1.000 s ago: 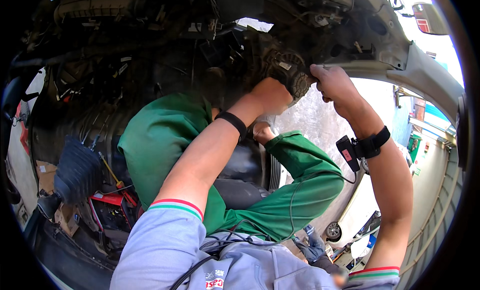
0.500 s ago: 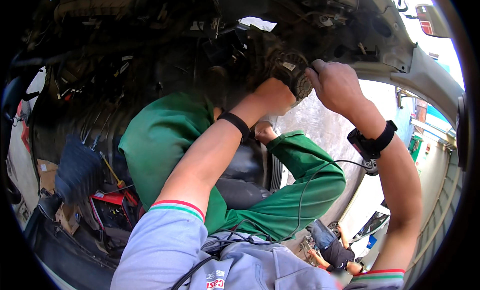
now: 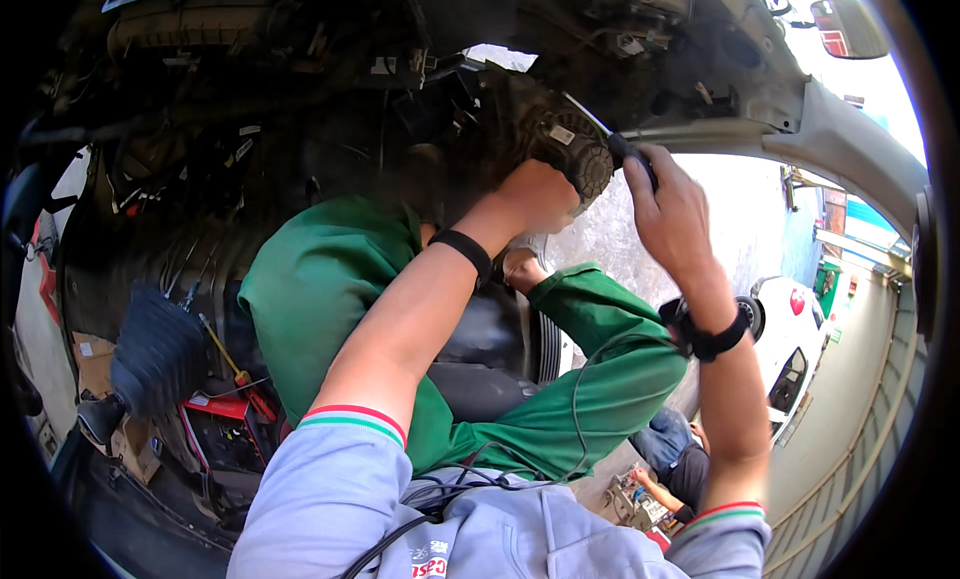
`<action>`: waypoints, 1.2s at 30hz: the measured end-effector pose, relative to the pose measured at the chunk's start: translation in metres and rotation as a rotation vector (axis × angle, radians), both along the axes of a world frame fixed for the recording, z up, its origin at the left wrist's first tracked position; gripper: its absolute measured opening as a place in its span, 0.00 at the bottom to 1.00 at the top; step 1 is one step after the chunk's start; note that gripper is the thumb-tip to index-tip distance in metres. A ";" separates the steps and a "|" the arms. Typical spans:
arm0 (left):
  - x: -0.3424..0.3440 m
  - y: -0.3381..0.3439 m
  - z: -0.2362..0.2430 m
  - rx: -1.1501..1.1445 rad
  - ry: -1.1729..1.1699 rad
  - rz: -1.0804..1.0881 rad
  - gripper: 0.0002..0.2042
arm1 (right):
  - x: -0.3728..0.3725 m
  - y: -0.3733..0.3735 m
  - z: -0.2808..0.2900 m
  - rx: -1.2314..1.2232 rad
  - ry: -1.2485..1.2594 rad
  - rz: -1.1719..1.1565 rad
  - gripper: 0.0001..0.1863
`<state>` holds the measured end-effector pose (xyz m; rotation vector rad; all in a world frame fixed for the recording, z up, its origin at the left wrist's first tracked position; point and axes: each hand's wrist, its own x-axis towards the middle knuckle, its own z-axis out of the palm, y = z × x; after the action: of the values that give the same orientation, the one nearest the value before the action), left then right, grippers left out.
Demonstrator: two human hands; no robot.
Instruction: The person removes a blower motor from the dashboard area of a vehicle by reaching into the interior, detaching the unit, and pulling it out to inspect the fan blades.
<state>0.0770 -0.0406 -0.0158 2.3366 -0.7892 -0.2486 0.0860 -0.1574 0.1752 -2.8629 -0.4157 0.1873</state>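
Observation:
My left hand [image 3: 535, 194] is closed around a round black ribbed motor part [image 3: 575, 154] set under the stripped dashboard of a car. My right hand [image 3: 665, 214] grips a black-handled screwdriver [image 3: 625, 149] whose shaft points up-left at the top of that part. Both forearms reach up from the lower edge, each with a black wrist strap. A person in a green jacket [image 3: 330, 289] crouches right in front of me, below my arms, with a hand [image 3: 520, 269] just under the part.
Bare wiring and brackets [image 3: 300, 69] hang from the stripped dashboard above. A black gear-lever boot [image 3: 155, 354] and a red tool [image 3: 225, 404] lie lower left. The open door frame [image 3: 830, 144] is on the right, with a white car [image 3: 785, 349] and another seated person [image 3: 675, 464] outside.
My right hand has slid down and left to the part's edge, and the screwdriver now shows in it. My left hand stays on the part. The view has shifted slightly.

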 end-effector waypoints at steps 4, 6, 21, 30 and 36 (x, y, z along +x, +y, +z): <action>-0.005 -0.007 0.008 0.015 0.162 0.032 0.12 | -0.046 -0.045 -0.043 0.233 0.070 -0.251 0.16; -0.014 -0.010 0.007 0.031 0.188 0.037 0.13 | -0.070 -0.066 -0.080 0.375 0.102 -0.367 0.17; -0.099 0.015 0.007 -0.088 1.350 0.161 0.34 | -0.144 -0.078 -0.146 0.955 0.401 -0.541 0.16; -0.140 0.037 0.042 -0.999 1.367 0.886 0.18 | -0.124 -0.075 -0.145 0.570 -0.064 -0.265 0.26; -0.151 0.106 0.090 -1.035 1.206 0.931 0.18 | -0.142 -0.097 -0.209 0.420 0.513 -0.419 0.56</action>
<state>-0.0744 0.0654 0.0743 1.0022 0.6538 -0.5522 -0.0555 -0.2543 -0.0338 -2.3036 0.2208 0.6455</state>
